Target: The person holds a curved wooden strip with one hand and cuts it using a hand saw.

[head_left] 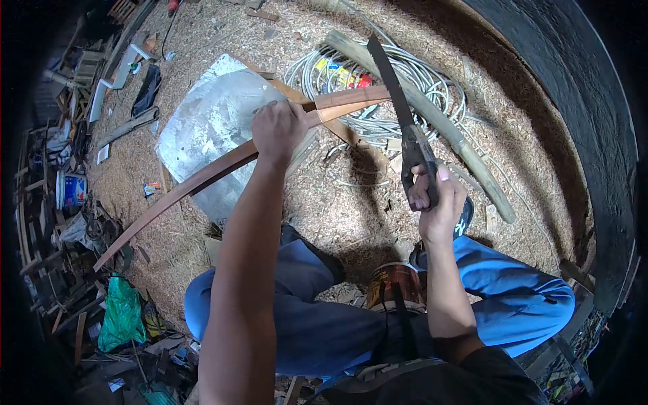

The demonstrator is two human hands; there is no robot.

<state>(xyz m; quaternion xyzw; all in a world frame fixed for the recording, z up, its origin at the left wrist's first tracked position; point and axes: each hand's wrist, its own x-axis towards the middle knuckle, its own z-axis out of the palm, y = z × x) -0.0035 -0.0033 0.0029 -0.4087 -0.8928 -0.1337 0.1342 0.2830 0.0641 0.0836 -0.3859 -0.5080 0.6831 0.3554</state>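
My left hand is closed over a long reddish-brown wooden strip, which runs from the lower left up toward the right. Just beyond that hand, a step or notch shows in the wood, with a paler face past it. In my right hand is a handsaw, gripped by its dark handle. Its blade points up and away, close to the strip's far right end; whether they touch I cannot tell. Beneath the strip lies a scuffed grey metal sheet.
Coiled grey cable and a rough wooden pole lie ahead on the shavings-covered ground. A brownish tin stands between my legs. Scrap wood, a white bucket and a green plastic bag crowd the left. A dark wall curves along the right.
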